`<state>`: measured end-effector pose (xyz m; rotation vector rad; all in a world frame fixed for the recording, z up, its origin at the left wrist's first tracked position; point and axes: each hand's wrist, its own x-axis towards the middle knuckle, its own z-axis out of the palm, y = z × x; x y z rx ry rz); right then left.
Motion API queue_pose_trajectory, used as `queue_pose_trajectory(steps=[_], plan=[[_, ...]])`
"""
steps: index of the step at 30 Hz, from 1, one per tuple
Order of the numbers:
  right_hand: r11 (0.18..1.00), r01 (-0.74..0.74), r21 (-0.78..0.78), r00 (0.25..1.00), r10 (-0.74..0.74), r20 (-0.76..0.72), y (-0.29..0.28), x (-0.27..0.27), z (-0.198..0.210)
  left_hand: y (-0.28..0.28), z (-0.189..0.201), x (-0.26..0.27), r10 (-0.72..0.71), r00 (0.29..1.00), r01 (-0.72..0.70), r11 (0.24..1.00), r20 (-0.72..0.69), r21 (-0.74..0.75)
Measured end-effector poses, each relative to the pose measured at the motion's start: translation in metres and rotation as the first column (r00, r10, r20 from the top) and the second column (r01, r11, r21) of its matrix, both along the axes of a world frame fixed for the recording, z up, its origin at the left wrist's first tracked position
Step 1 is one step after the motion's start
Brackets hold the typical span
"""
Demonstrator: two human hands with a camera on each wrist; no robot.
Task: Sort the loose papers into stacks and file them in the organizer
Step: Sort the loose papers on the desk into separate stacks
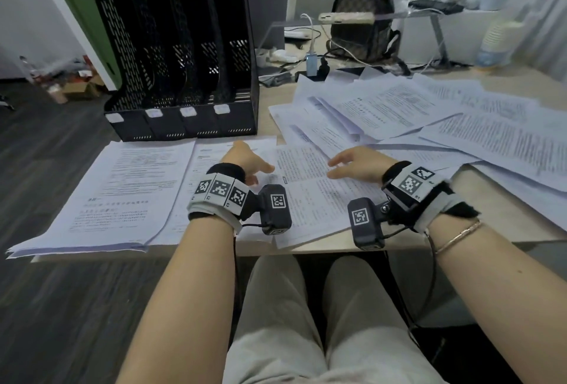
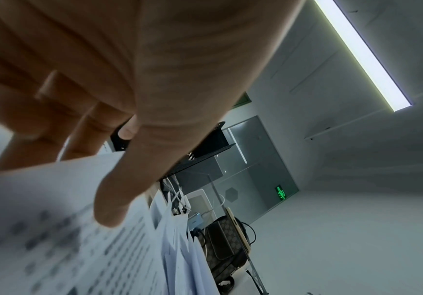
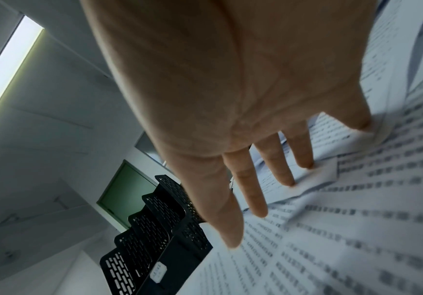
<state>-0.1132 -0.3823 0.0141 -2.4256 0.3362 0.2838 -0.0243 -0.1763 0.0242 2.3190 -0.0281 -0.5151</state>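
A black mesh organizer with several upright slots stands at the back left of the desk; it also shows in the right wrist view. In front of it lie a squared stack of printed papers and a second stack. A single printed sheet lies in the middle, and loose papers spread untidily to the right. My left hand lies flat with straight fingers on the second stack and its thumb on the middle sheet. My right hand presses straight fingertips on sheets at the middle sheet's right side.
A brown backpack, a phone on a stand and charger cables crowd the back of the desk. A stack of paper cups stands far right. The left stack overhangs the desk's front left edge. My knees sit under the desk.
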Motion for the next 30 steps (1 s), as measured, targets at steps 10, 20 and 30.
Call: queue_pose_trajectory(steps=[10, 20, 30], plan=[[0.992, 0.054, 0.110, 0.990, -0.068, 0.124, -0.003, -0.003, 0.015, 0.002, 0.004, 0.004, 0.067, 0.984, -0.035, 0.982, 0.166, -0.187], [0.971, 0.108, 0.212, 0.939, -0.170, 0.299, 0.003, 0.002, 0.030, 0.040, 0.037, 0.020, 0.488, 0.786, -0.275, 0.826, 0.379, -0.492], [0.964, 0.116, 0.241, 0.903, -0.203, 0.378, 0.003, 0.002, 0.046, 0.047, 0.062, 0.017, 0.573, 0.634, -0.204, 0.772, 0.519, -0.603]])
